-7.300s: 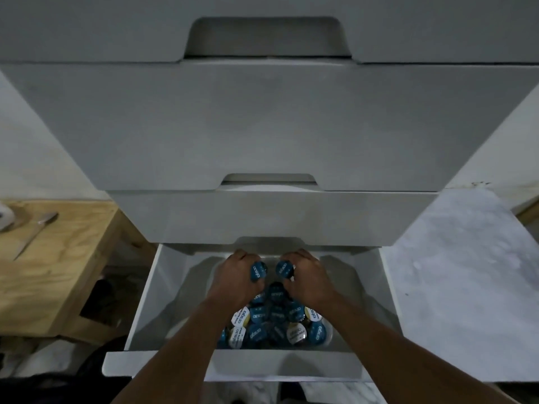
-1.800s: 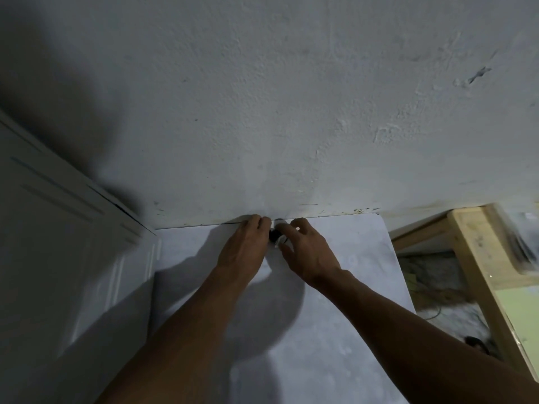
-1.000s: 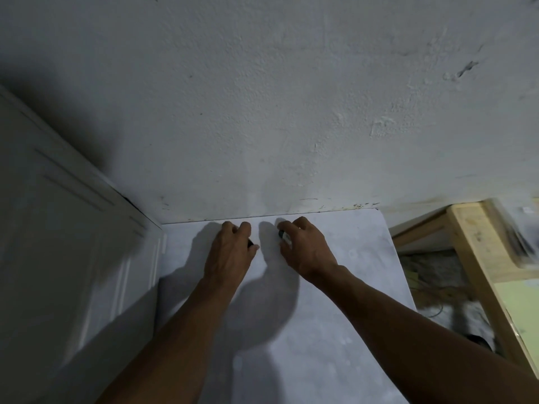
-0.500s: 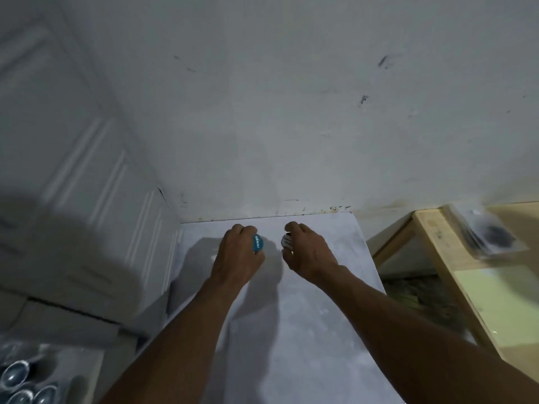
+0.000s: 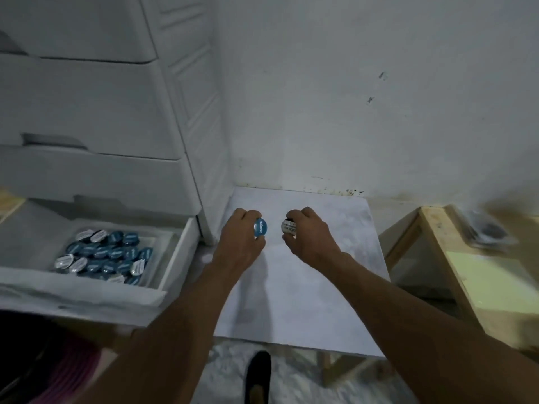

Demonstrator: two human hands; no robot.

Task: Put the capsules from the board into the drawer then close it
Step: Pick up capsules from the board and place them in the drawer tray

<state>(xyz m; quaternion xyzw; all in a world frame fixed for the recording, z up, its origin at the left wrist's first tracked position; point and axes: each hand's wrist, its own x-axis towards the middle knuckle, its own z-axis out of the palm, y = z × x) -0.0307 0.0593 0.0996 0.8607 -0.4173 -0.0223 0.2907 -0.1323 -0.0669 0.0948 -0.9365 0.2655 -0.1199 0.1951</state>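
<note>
My left hand [image 5: 240,237] grips a blue-lidded capsule [image 5: 260,227] above the pale marbled board [image 5: 303,287]. My right hand [image 5: 309,237] grips a white-lidded capsule [image 5: 288,227] beside it. No loose capsules show on the board. To the left, the bottom drawer [image 5: 172,258] of the white cabinet stands pulled out, holding several blue and white capsules [image 5: 105,255] in a heap.
White drawer cabinet [image 5: 87,112] with shut upper drawers fills the left. A white wall [image 5: 350,97] rises behind the board. A wooden frame [image 5: 443,258] with a yellowish sheet stands at right. A dark shoe [image 5: 258,377] is on the floor below the board.
Both hands lifted a capsule each from the board's back edge and drew back. My view swung left, bringing the open drawer with its capsules into sight.
</note>
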